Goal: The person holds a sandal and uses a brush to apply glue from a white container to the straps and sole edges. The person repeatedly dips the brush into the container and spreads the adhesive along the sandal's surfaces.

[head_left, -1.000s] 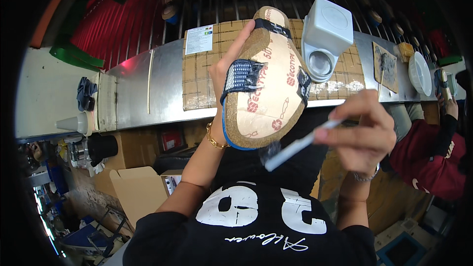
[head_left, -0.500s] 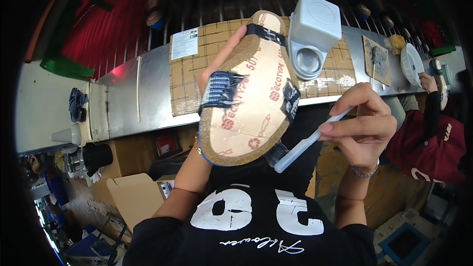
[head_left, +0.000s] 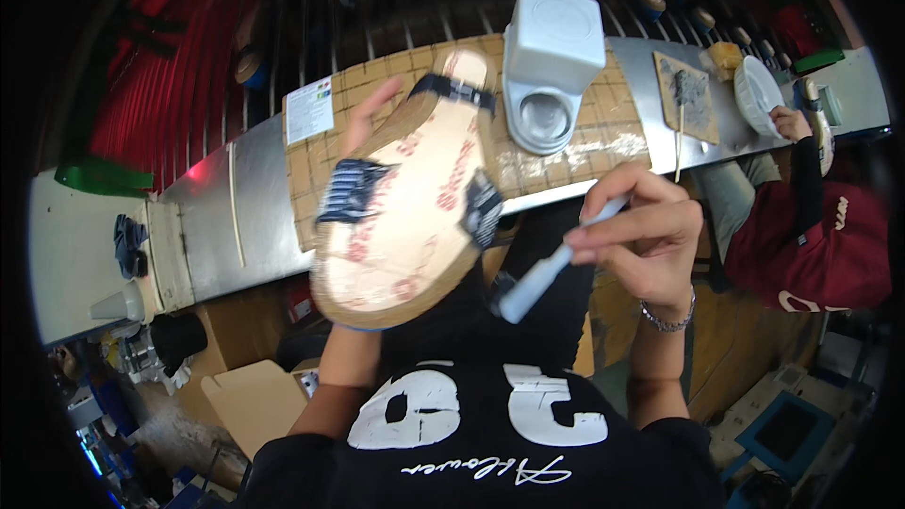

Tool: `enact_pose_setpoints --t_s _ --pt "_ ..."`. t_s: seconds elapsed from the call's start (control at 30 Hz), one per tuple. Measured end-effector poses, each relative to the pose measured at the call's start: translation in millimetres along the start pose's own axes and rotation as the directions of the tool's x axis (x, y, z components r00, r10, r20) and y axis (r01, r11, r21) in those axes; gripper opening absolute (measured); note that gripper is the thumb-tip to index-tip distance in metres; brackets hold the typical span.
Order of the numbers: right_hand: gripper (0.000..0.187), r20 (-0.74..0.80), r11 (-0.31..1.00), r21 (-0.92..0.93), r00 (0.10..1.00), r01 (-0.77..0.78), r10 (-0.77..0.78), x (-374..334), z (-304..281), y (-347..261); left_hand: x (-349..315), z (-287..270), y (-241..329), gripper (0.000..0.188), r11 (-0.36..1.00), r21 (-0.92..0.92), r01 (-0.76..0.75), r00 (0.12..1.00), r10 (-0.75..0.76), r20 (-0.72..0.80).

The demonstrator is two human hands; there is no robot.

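A metal workbench [head_left: 193, 212] curves across the room before me, its far side lost in the dark behind the bars. Over to the right sits a co-worker [head_left: 815, 250] in a maroon top, partly swallowed by the black rim. A flat, taped cardboard piece [head_left: 306, 174] lies on the bench, partly covered by the upturned sandal [head_left: 405, 217], which is held up in front of its near edge. The sandal's underside is blurred; its long axis slants steeply, narrow strapped end pointing away and a little right, broad end toward the person's lower left. Just beyond its right edge stands a white dispenser [head_left: 556, 42]. The left hand [head_left: 363, 121] supports the sandal from behind; mostly hidden, it shows fingers stretched out, and I can't tell how far it opens. The right hand [head_left: 641, 231] pinches a pale-handled brush [head_left: 537, 287], whose dark bristles are barely distinguishable against black clothing.
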State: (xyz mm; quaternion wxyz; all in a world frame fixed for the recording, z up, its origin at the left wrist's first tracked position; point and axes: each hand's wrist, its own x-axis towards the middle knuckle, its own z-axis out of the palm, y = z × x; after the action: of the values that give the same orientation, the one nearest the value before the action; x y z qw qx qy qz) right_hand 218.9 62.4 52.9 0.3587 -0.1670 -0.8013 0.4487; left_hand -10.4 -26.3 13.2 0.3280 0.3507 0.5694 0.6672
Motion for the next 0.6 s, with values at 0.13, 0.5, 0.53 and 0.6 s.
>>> enact_pose_setpoints --t_s 0.13,0.5,0.53,0.6 --pt "0.023 -0.352 0.981 -0.107 0.929 -0.164 0.117 2 -25 36 -7 -56 -40 0.102 0.998 -0.052 0.041 0.998 -0.039 0.045" --pt "0.009 -0.163 0.576 -0.81 0.986 -0.109 -0.044 14 -17 81 9 -46 -30 0.112 0.333 -0.791 0.514 0.857 -0.155 0.491" --pt "0.009 -0.151 0.585 -0.805 0.988 -0.099 -0.04 15 -15 81 9 -40 -25 0.112 0.284 -0.782 0.554 0.831 -0.14 0.538" --pt "0.012 -0.243 0.685 -0.683 0.964 -0.252 0.113 10 -17 80 4 -28 -22 0.111 0.284 -0.826 0.486 0.869 -0.257 0.423"
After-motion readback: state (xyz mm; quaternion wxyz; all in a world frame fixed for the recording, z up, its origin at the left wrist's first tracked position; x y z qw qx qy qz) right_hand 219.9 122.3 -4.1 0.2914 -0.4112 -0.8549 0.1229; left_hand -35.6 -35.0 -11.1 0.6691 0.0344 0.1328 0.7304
